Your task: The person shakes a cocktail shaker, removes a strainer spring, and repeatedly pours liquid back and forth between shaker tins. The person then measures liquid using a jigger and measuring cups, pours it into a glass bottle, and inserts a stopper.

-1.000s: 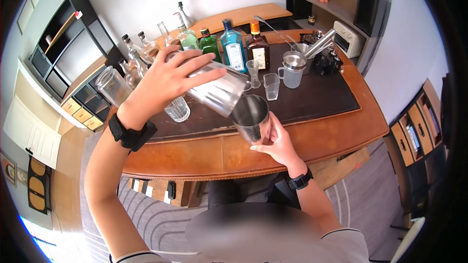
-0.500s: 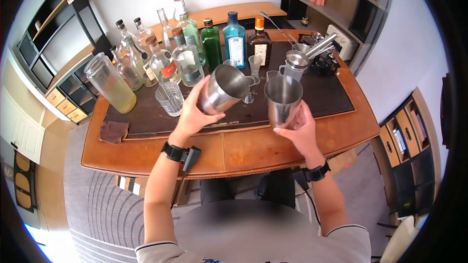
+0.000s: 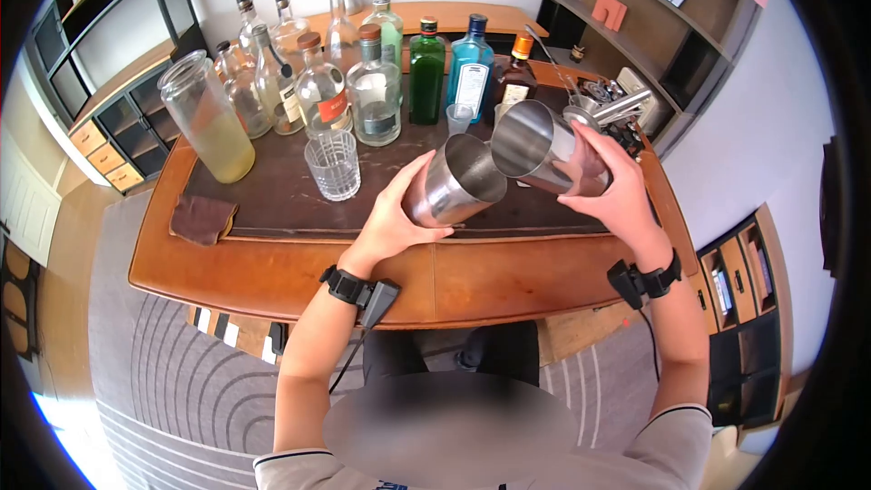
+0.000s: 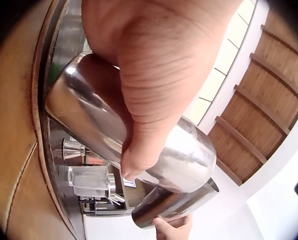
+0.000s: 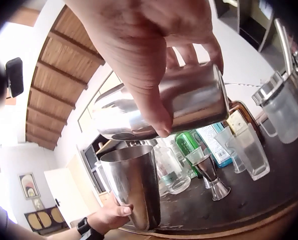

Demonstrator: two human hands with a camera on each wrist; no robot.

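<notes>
My left hand (image 3: 388, 222) grips a steel shaker tin (image 3: 445, 192), fingers and thumb wrapped round its side, its mouth facing up and right. My right hand (image 3: 626, 189) holds a second steel shaker tin (image 3: 537, 147), raised and tipped over leftward. From the right wrist view, this upper tin (image 5: 196, 95) lies almost level, its rim above the mouth of the left-hand tin (image 5: 134, 187). In the head view the two rims overlap. No stream of liquid shows between them. A cut-glass tumbler (image 3: 334, 168) stands left of the tins.
Several bottles, a green one (image 3: 426, 77) and a blue one (image 3: 470, 82) among them, line the desk's back. A pitcher of cloudy yellow liquid (image 3: 218, 132) and a folded brown cloth (image 3: 203, 218) are at left. Behind the tins stand a jigger (image 5: 214, 180) and a frosted mug (image 5: 285, 117).
The left hand was high, tipping its tin over the right one; it came down beside it. Since then the right hand has risen and tilted its tin towards the left-hand tin.
</notes>
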